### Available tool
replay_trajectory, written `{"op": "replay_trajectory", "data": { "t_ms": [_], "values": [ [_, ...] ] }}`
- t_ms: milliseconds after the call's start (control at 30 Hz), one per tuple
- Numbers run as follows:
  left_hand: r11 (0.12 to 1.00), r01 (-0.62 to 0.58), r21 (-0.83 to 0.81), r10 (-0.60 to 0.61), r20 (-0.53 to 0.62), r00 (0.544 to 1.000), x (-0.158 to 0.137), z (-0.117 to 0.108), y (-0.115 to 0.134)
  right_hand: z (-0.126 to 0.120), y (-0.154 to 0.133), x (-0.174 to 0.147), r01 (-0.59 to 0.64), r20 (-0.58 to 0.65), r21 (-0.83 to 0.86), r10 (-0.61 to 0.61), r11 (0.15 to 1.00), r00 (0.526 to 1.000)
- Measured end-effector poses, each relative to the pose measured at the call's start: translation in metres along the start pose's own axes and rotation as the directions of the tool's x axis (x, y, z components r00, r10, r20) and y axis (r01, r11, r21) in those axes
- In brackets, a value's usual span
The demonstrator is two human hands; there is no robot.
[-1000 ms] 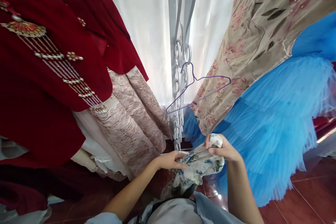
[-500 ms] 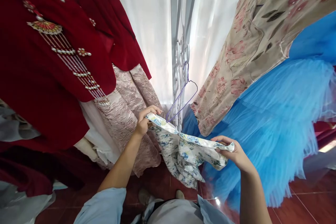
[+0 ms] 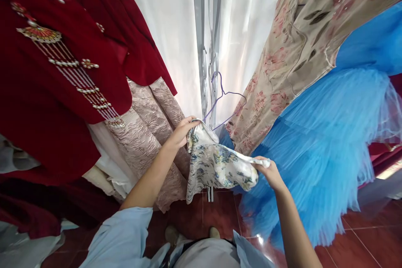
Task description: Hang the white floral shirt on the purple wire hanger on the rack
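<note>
I hold a small white garment with a blue floral print (image 3: 216,165) stretched between both hands. My left hand (image 3: 182,132) grips its upper left edge, raised just below a purple wire hanger (image 3: 220,102). My right hand (image 3: 266,171) grips the garment's right edge, lower and nearer to me. The hanger hangs on the grey scrolled metal grille (image 3: 209,50), and its lower left end sits right at the cloth by my left hand.
A red beaded velvet dress (image 3: 63,71) and a pink brocade skirt (image 3: 150,130) hang on the left. A beige floral dress (image 3: 298,42) and a blue tulle skirt (image 3: 326,142) hang on the right. White curtains (image 3: 169,21) cover the back. Red floor tiles (image 3: 370,234) lie below.
My hands went from bunching the garment low and close together to spreading it apart. My left hand rose with its edge up to the hanger, which has swung round.
</note>
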State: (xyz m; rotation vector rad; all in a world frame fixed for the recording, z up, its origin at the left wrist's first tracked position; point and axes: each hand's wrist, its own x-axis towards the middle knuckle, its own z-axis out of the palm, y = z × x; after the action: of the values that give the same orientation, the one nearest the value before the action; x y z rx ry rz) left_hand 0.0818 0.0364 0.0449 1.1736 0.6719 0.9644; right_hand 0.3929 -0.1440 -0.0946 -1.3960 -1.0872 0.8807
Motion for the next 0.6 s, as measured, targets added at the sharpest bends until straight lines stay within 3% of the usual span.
{"op": "replay_trajectory", "data": {
  "t_ms": [133,300,367,467,533,600],
  "values": [
    [0.994,0.03,0.105,-0.036,0.052,0.998,0.007,-0.011,0.009,-0.008,0.013,0.06,0.075,-0.182,0.047,-0.065,0.996,0.981],
    [0.867,-0.266,0.422,0.263,0.068,0.962,0.005,-0.031,0.021,-0.012,-0.023,0.149,0.255,-0.379,0.059,-0.215,0.965,0.9],
    [0.82,-0.315,0.478,0.31,0.091,0.946,0.006,-0.038,0.029,-0.008,-0.046,0.182,0.285,-0.378,0.075,-0.237,0.956,0.895],
    [0.816,-0.279,0.506,0.259,0.112,0.959,0.012,-0.047,0.043,-0.002,-0.076,0.221,0.277,-0.368,0.113,-0.218,0.954,0.904],
    [0.847,-0.22,0.483,0.187,0.116,0.975,0.018,-0.055,0.051,0.002,-0.089,0.239,0.21,-0.31,0.127,-0.162,0.97,0.937],
    [0.887,-0.15,0.436,0.104,0.128,0.986,0.025,-0.064,0.056,0.005,-0.094,0.246,0.082,-0.171,0.12,-0.061,0.989,0.983]
  ]
}}
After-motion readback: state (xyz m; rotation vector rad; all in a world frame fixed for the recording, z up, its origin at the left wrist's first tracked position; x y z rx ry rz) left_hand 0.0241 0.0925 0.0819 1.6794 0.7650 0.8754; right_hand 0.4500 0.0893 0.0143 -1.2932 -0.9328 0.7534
